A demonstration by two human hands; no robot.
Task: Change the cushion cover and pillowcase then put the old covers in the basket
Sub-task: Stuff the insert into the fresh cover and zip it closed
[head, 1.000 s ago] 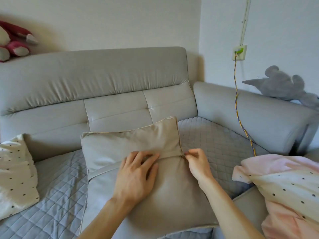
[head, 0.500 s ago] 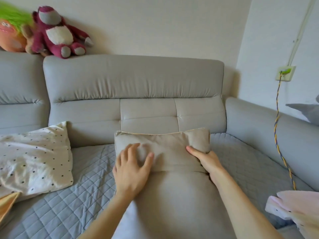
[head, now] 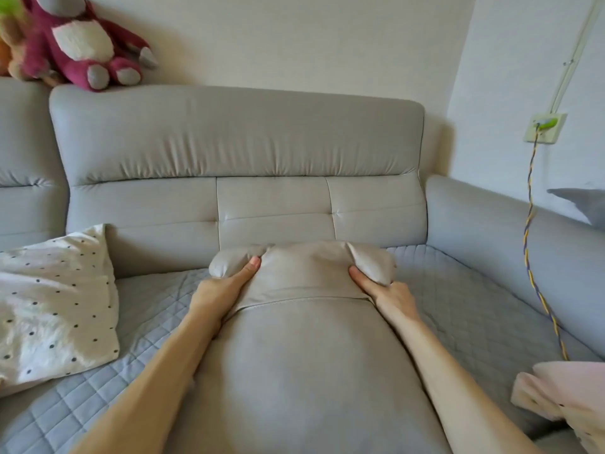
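Observation:
A grey-beige cushion (head: 294,371) lies lengthwise on the quilted sofa seat, its far end near the backrest. My left hand (head: 222,290) grips its far left corner, thumb pressed into the fabric. My right hand (head: 383,290) grips the far right corner, bunching the cover there. A seam or flap crosses the cushion just below both hands. A white pillow with dark dots (head: 55,306) leans at the left. A pink and dotted pillow (head: 569,398) shows at the lower right edge. No basket is in view.
The grey sofa backrest (head: 235,142) runs behind the cushion, an armrest (head: 510,244) at the right. Plush toys (head: 82,44) sit on top of the backrest at the left. A yellow-purple cable (head: 530,250) hangs from a wall socket (head: 545,127) over the armrest.
Both hands have moved apart from the cushion's middle seam to its far corners and closed on them. The view has shifted left and the cushion now lies flatter.

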